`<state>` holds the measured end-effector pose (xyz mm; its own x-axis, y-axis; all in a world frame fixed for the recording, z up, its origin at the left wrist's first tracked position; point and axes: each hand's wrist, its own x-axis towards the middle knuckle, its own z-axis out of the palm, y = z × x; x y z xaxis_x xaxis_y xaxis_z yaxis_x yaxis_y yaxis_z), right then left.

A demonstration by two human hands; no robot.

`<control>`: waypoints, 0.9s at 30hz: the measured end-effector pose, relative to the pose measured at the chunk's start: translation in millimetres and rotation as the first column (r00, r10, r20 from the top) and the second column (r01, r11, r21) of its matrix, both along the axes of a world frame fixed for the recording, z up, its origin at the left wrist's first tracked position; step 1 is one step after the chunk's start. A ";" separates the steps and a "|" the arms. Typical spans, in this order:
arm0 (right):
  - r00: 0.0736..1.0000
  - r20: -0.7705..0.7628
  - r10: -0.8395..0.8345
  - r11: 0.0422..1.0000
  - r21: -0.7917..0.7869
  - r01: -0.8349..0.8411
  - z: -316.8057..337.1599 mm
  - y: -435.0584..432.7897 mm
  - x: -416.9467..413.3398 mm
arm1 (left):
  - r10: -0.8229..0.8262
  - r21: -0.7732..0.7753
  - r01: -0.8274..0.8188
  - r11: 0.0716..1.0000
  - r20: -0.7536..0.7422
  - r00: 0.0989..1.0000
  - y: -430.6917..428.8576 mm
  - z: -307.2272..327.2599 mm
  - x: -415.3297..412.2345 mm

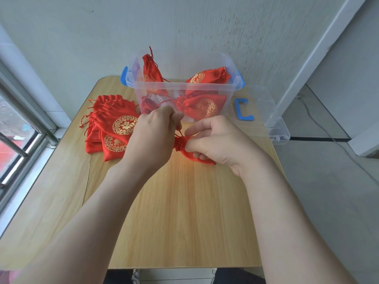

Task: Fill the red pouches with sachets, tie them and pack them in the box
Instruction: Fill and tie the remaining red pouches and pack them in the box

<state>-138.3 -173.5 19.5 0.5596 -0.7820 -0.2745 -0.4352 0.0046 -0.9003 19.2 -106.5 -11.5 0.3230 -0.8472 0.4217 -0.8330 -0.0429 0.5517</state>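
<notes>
A red pouch [185,153] lies on the wooden table [174,212] between my hands, its neck gathered tight. My right hand [217,140] holds it at the neck and covers most of its body. My left hand [158,132] pinches the pouch's red drawstring [180,131], which runs up taut from the neck. Behind my hands stands a clear plastic box [184,87] with blue latches, holding several tied red pouches [203,105]. A pile of flat, empty red pouches with gold print [114,124] lies left of the box. No loose sachets are visible.
The box's clear lid with a blue handle [244,109] lies at the table's back right, overhanging the edge. A window frame [24,124] runs along the left. A white wall stands behind the table, and grey floor with a cable is on the right.
</notes>
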 end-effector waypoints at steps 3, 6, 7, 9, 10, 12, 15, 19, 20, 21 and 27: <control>0.997 -0.069 0.033 0.997 -0.063 -0.037 -2.5 1.4 1.6 | 0.012 0.035 -0.012 0.999 0.017 1.000 -0.3 0.3 -0.5; 0.992 -0.121 0.036 0.989 -0.141 -0.053 -4.9 1.9 4.1 | 0.020 0.017 -0.021 1.000 0.015 1.000 0.1 -0.4 -1.5; 0.991 -0.130 0.040 0.985 -0.162 -0.061 -5.3 2.1 4.6 | 0.029 -0.006 -0.029 1.000 0.000 1.000 0.6 0.5 -2.6; 0.987 -0.150 0.054 0.977 -0.195 -0.083 -5.2 3.3 4.4 | 0.050 -0.038 -0.051 0.998 -0.029 0.998 0.8 3.6 -5.0; 0.984 -0.164 0.065 0.973 -0.211 -0.099 -5.3 3.6 4.3 | 0.058 -0.038 -0.060 0.997 -0.038 0.998 1.0 5.3 -6.1; 0.978 -0.192 0.084 0.959 -0.249 -0.131 -6.7 3.9 4.6 | 0.066 -0.023 -0.068 0.997 -0.058 0.996 1.4 7.1 -7.8; 0.975 -0.207 0.086 0.945 -0.293 -0.145 -9.3 3.8 6.3 | 0.064 0.000 -0.065 0.998 -0.161 0.985 1.2 8.2 -9.6; 0.975 -0.205 0.089 0.920 -0.359 -0.159 -13.3 -0.6 8.3 | 0.048 0.007 -0.049 0.999 -0.404 0.914 0.2 8.7 -12.9; 0.972 -0.212 0.098 0.911 -0.375 -0.174 -13.7 -1.5 9.2 | 0.048 0.010 -0.049 0.999 -0.448 0.893 0.3 9.1 -13.3; 0.970 -0.215 0.110 0.902 -0.388 -0.189 -13.5 -1.7 9.6 | 0.050 0.015 -0.049 0.999 -0.485 0.873 0.4 10.0 -13.9; 0.959 -0.242 0.150 0.865 -0.438 -0.246 -18.9 0.9 7.9 | 0.042 0.003 -0.056 0.998 -0.695 0.718 -1.0 19.3 -16.2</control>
